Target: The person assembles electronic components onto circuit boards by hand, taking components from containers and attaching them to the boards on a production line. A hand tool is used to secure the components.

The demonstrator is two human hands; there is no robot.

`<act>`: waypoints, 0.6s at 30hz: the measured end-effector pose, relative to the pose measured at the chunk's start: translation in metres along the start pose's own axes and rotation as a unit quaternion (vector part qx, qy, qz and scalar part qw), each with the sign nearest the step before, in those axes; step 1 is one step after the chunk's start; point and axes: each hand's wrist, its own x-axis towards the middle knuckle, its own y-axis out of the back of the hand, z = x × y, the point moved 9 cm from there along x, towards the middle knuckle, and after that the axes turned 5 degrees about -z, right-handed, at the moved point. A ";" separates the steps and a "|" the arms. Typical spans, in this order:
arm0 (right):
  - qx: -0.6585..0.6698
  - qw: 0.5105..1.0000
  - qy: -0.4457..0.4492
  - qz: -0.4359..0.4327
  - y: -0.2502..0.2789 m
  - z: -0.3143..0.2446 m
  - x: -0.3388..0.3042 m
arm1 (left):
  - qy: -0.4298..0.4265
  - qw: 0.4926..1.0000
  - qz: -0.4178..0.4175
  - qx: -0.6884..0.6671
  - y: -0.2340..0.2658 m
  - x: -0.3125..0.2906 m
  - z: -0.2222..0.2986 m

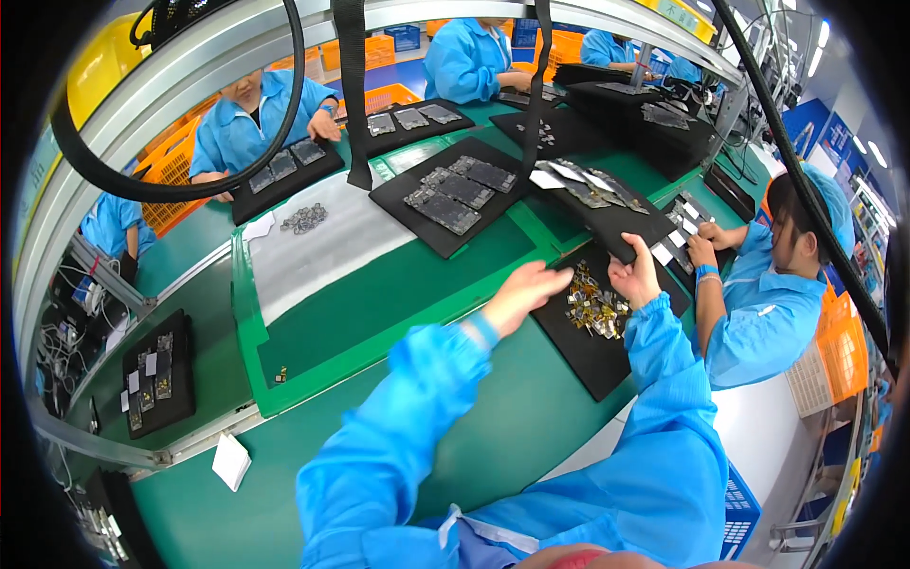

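Observation:
My right hand (637,275) grips the near edge of a black foam pad (633,228), fingers closed round it. The pad is tilted and carries several dark circuit boards (590,195) with white pieces on top. My left hand (523,294) reaches in with fingers stretched out and holds nothing I can see. Its fingertips are beside a heap of small gold and silver flex parts (597,305), which lies on another black pad (590,365) below both hands.
A co-worker at the right (773,284) handles boards with white pieces. Across the green bench, a black pad (393,202) bears several circuit boards, near a small grey pile (303,218). More people sit beyond. A black strap (351,95) and metal frame (199,85) hang overhead.

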 end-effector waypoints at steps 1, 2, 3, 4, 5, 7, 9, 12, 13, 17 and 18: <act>-0.010 1.000 -0.002 0.014 -0.006 0.012 -0.015 | 0.001 0.998 0.028 -0.052 -0.004 0.023 -0.004; -0.020 0.999 -0.005 0.029 -0.006 0.022 -0.026 | 0.003 0.993 0.056 -0.105 -0.002 0.044 -0.011; -0.019 1.000 -0.016 0.009 -0.002 0.032 -0.032 | -0.006 0.989 0.038 -0.140 -0.006 0.056 -0.008; -0.046 0.998 -0.002 0.044 -0.009 0.038 -0.052 | -0.015 0.984 0.020 -0.175 -0.011 0.064 -0.006; -0.045 0.999 -0.027 -0.005 -0.003 0.048 -0.053 | -0.033 0.978 0.027 -0.205 -0.009 0.067 -0.005; -0.062 0.995 -0.064 -0.041 0.000 0.061 -0.059 | -0.055 0.975 0.046 -0.210 0.003 0.074 -0.020; -0.016 0.998 -0.057 -0.035 -0.011 0.059 -0.074 | -0.071 0.961 0.109 -0.244 0.021 0.070 -0.030; -0.012 0.999 0.029 0.023 0.023 0.023 -0.062 | -0.099 0.960 0.088 -0.247 0.018 0.049 -0.023; 0.023 0.997 0.059 0.049 0.055 0.006 -0.052 | -0.097 0.962 0.098 -0.235 0.014 0.036 -0.017; 0.032 0.991 0.112 0.064 0.081 -0.033 -0.047 | -0.123 0.966 0.080 -0.215 0.028 -0.016 -0.008; 0.036 0.992 0.109 0.056 0.042 -0.026 -0.064 | -0.128 0.963 0.097 -0.215 0.040 -0.035 -0.008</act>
